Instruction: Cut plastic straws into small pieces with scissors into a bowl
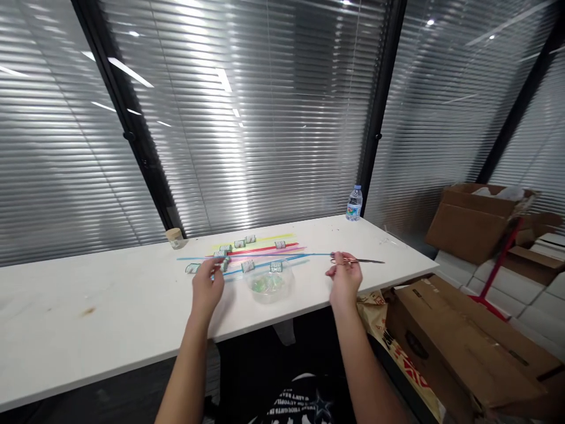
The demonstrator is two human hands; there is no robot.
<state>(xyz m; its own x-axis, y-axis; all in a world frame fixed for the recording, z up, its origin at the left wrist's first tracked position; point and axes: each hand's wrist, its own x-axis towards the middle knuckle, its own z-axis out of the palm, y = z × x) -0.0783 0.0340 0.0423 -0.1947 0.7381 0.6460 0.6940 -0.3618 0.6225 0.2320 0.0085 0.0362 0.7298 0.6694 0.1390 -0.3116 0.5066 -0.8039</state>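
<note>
My right hand [346,281] is closed around scissors [369,261], their blades pointing right, away from the strips. The end of a thin blue strip [318,254] reaches the fingertips of that hand. At the left, my left hand [208,285] has its fingertips closed on a small green-and-white wrapped roll [225,264], partly hidden by the fingers. Other such rolls [248,266] lie among long red strips [260,249], yellow strips [276,238] and blue strips. Between my hands stands a clear round bowl [286,285] with pale green pieces [267,284] in it.
A water bottle [354,203] stands at the back right of the white table [132,306]. Toward the back left is a lidded jar [175,238]. Cardboard boxes [468,335] and a paper bag [374,312] sit beside the table's right edge. Blinds [265,118] hang behind it.
</note>
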